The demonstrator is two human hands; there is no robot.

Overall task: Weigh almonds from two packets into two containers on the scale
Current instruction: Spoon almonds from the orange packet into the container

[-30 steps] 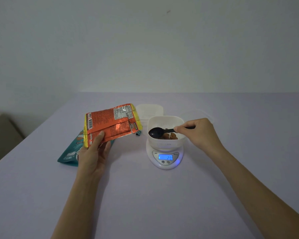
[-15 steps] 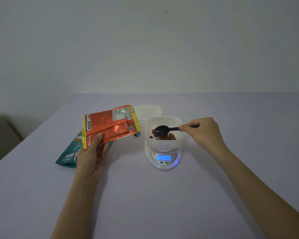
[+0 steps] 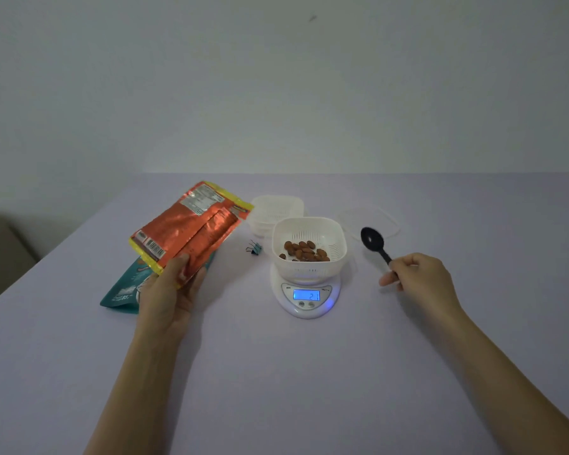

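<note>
Head: orange packet (image 3: pixel 191 224) in left hand (image 3: pixel 168 297)

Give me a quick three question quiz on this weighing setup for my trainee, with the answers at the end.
1. True or false: the spoon rests inside the container on the scale.
2. Which hand holds the orange packet? A left, B right, C neither.
3. Fill in: the container on the scale holds ___.
Key: 1 false, the right hand holds it to the right of the scale. 2 A, the left hand. 3 almonds.
</note>
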